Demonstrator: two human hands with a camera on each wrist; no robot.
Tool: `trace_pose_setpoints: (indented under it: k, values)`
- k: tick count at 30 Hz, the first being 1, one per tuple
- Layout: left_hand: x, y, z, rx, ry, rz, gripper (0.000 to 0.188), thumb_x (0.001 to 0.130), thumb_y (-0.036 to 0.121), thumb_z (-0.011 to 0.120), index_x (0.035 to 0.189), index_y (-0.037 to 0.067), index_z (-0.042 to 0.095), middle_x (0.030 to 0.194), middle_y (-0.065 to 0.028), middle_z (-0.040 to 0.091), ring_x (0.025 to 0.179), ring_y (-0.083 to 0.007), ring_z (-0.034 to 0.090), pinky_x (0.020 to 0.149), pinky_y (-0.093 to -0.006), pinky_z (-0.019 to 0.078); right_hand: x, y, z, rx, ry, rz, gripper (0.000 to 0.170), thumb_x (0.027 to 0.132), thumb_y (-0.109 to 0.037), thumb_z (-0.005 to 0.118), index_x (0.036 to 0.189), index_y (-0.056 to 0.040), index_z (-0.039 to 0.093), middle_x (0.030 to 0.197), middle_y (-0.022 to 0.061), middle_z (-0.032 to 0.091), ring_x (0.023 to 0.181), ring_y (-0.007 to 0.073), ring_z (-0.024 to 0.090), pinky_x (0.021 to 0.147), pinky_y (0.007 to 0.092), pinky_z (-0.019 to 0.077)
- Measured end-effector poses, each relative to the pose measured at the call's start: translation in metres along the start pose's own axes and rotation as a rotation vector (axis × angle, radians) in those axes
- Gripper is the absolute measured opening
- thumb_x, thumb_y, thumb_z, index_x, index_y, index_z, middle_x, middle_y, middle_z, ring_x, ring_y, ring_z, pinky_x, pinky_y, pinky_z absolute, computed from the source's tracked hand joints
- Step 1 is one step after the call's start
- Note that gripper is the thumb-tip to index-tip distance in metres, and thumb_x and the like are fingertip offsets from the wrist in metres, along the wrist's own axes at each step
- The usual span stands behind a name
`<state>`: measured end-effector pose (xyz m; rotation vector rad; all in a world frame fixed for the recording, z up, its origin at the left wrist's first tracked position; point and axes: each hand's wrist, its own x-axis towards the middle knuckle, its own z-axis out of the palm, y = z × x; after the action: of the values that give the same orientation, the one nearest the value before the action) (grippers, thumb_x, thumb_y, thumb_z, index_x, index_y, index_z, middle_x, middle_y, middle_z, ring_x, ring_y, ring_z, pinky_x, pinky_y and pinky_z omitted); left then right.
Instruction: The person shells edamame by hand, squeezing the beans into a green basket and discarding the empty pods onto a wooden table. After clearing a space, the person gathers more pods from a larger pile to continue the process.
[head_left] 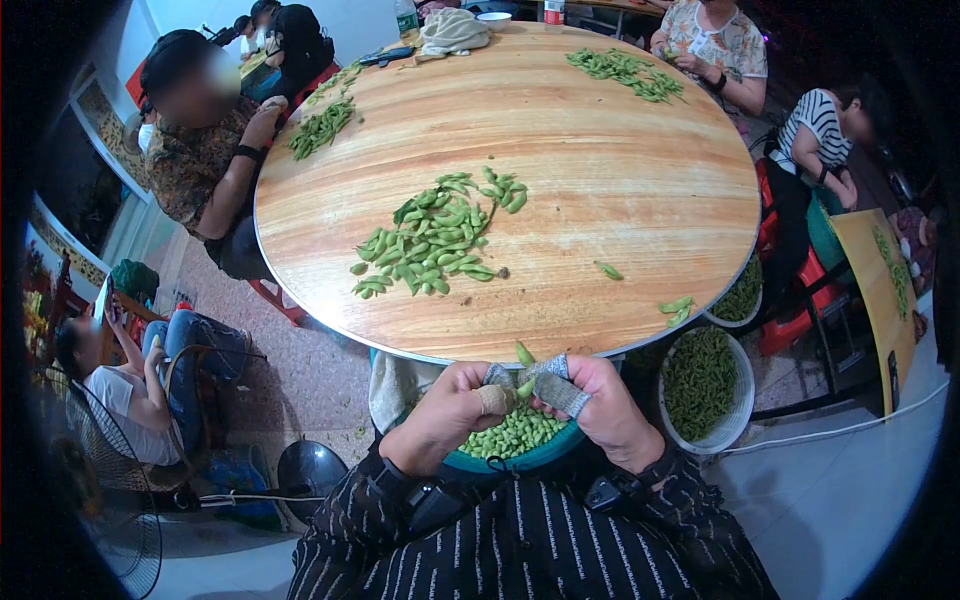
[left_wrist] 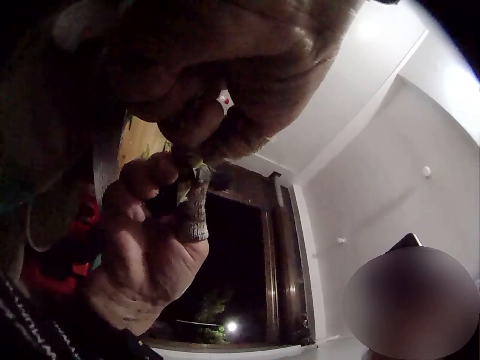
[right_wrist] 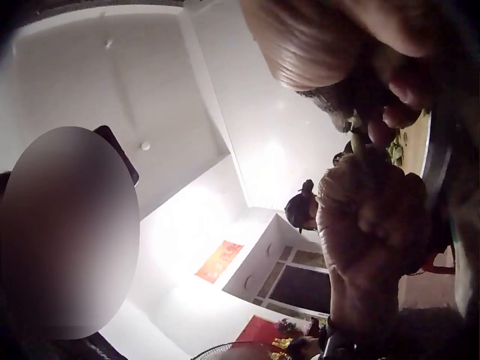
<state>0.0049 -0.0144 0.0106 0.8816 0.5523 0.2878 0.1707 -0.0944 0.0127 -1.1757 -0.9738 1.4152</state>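
Note:
Both hands meet over a teal basin (head_left: 570, 447) at the near table edge. Between their fingertips is a green soybean pod (head_left: 526, 387), pinched by my left hand (head_left: 450, 415) and my right hand (head_left: 612, 410). Another pod tip (head_left: 524, 353) sticks up just beyond the fingers. A tan cover wraps the left thumb, and a grey knit cover (head_left: 560, 394) is on the right thumb. Shelled green beans (head_left: 515, 432) fill the basin below. In the left wrist view the right hand (left_wrist: 146, 255) faces the camera; the pod is mostly hidden by fingers in both wrist views.
A pile of pods (head_left: 430, 240) lies on the round wooden table (head_left: 620, 180), with a few loose pods (head_left: 676, 308) at right. A white basket of pods (head_left: 705, 385) stands on the floor at right. Several people sit around, some by other pod piles.

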Motion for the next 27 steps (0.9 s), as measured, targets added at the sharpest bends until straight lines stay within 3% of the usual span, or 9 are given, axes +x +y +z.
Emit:
trace_pose_setpoints:
  k: [3, 6, 7, 10, 11, 14, 17, 23, 27]
  values:
    - [0.002, -0.006, -0.006, 0.053, -0.003, 0.028, 0.015, 0.078, 0.01, 0.057, 0.089, -0.001, 0.058, 0.069, 0.0022, 0.056, 0.047, -0.0032, 0.038, 0.041, -0.0195, 0.029, 0.003, 0.008, -0.002, 0.051, 0.006, 0.004, 0.013, 0.083, -0.011, 0.054, 0.084, 0.0008, 0.06, 0.071, 0.0001, 0.059, 0.064, 0.0055, 0.052, 0.059, 0.0197, 0.0421]
    - [0.002, -0.018, 0.009, 0.586, 0.2, 0.509, 0.022, 0.079, 0.017, 0.06, 0.087, -0.003, 0.054, 0.066, -0.0033, 0.056, 0.047, -0.0109, 0.047, 0.043, -0.0269, 0.0368, 0.002, 0.007, -0.001, 0.06, 0.087, -0.017, 0.012, 0.084, -0.01, 0.054, 0.084, 0.0006, 0.06, 0.072, -0.0001, 0.059, 0.065, 0.0052, 0.051, 0.06, 0.0201, 0.0424]
    - [-0.006, -0.01, 0.008, 1.021, 0.243, 0.455, 0.026, 0.074, 0.014, 0.064, 0.089, -0.004, 0.052, 0.059, -0.0044, 0.053, 0.05, -0.0194, 0.053, 0.045, -0.0345, 0.041, 0.003, 0.01, -0.001, 0.033, 0.075, -0.035, 0.011, 0.083, -0.009, 0.054, 0.084, 0.0008, 0.06, 0.072, 0.0001, 0.059, 0.066, 0.0051, 0.051, 0.061, 0.0203, 0.0425]
    - [-0.004, -0.018, 0.011, 1.469, 0.362, 0.723, 0.025, 0.069, 0.012, 0.068, 0.082, -0.002, 0.051, 0.058, -0.0126, 0.052, 0.051, -0.0284, 0.054, 0.045, -0.037, 0.0405, 0.004, 0.019, 0.0, -0.052, 0.049, -0.089, 0.01, 0.083, -0.006, 0.054, 0.086, 0.0016, 0.059, 0.075, 0.0009, 0.06, 0.069, 0.0049, 0.051, 0.062, 0.0209, 0.0429]
    - [-0.002, -0.022, 0.01, 1.448, 0.371, 0.738, 0.024, 0.067, 0.011, 0.068, 0.076, 0.0, 0.049, 0.059, -0.0172, 0.051, 0.053, -0.0349, 0.053, 0.045, -0.0396, 0.0405, 0.003, 0.018, -0.001, -0.084, 0.048, -0.109, 0.01, 0.083, -0.006, 0.054, 0.087, 0.0021, 0.059, 0.076, 0.0012, 0.06, 0.07, 0.005, 0.051, 0.063, 0.0211, 0.0431]
    - [0.0, -0.027, 0.004, 1.413, 0.305, 0.793, 0.021, 0.069, 0.01, 0.067, 0.077, 0.0, 0.051, 0.057, -0.0174, 0.05, 0.052, -0.0337, 0.052, 0.045, -0.0383, 0.04, 0.001, 0.02, -0.002, -0.117, 0.022, -0.177, 0.011, 0.082, -0.005, 0.055, 0.089, 0.003, 0.058, 0.079, 0.002, 0.061, 0.073, 0.0054, 0.052, 0.065, 0.0218, 0.0435]
    - [0.0, -0.03, -0.002, 1.182, 0.224, 0.758, 0.024, 0.078, 0.02, 0.061, 0.071, 0.002, 0.047, 0.052, -0.011, 0.046, 0.045, -0.0247, 0.048, 0.042, -0.0335, 0.0382, -0.001, 0.023, -0.004, -0.099, -0.016, -0.216, 0.013, 0.081, -0.005, 0.056, 0.091, 0.0031, 0.058, 0.08, 0.0023, 0.061, 0.075, 0.006, 0.052, 0.067, 0.0225, 0.0438]
    - [-0.01, -0.023, -0.003, 0.416, 0.071, 0.214, 0.031, 0.088, 0.029, 0.05, 0.075, 0.001, 0.051, 0.056, -0.0001, 0.047, 0.052, -0.0069, 0.044, 0.046, -0.023, 0.036, -0.002, 0.022, -0.003, -0.124, -0.091, -0.259, 0.014, 0.081, -0.005, 0.057, 0.092, 0.0025, 0.058, 0.082, 0.0031, 0.061, 0.076, 0.006, 0.052, 0.068, 0.0235, 0.0439]
    - [-0.01, -0.026, 0.0, 0.533, 0.121, 0.225, 0.023, 0.087, 0.022, 0.048, 0.076, 0.001, 0.051, 0.059, 0.002, 0.048, 0.054, -0.0058, 0.044, 0.048, -0.0214, 0.0356, -0.003, 0.026, -0.002, -0.281, -0.045, -0.243, 0.013, 0.076, -0.005, 0.059, 0.087, 0.0022, 0.058, 0.078, 0.0087, 0.061, 0.071, 0.0113, 0.056, 0.064, 0.0262, 0.0442]
